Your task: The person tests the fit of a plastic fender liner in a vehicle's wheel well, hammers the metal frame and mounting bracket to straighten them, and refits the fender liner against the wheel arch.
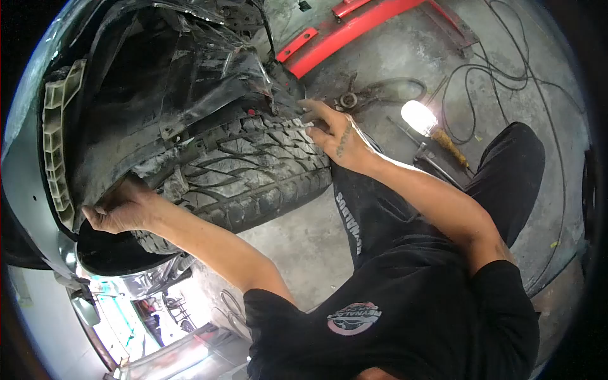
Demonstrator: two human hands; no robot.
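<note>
The black wheel-arch liner (133, 149) hangs loose and bent above a muddy, chunky-treaded tire (253, 168). At the liner's lower left edge, beside the fender, my left hand (123, 209) is closed on it, some fingers hidden in shadow. My right hand (332, 133), tattooed on the back, pinches the liner's right end at the tire's top right edge; the fingertips are partly hard to see. A pale ribbed plastic strip (56, 142) runs along the inside of the fender (24, 145). A small red spot shows on the liner near the tread.
A red metal lift arm (354, 35) crosses the top. A lit work lamp (419, 118) lies on the concrete floor (405, 69), right of my right hand, near a metal tool (437, 161). Black cables (538, 82) curl at the right. My bent legs (506, 164) are beside the tire.
</note>
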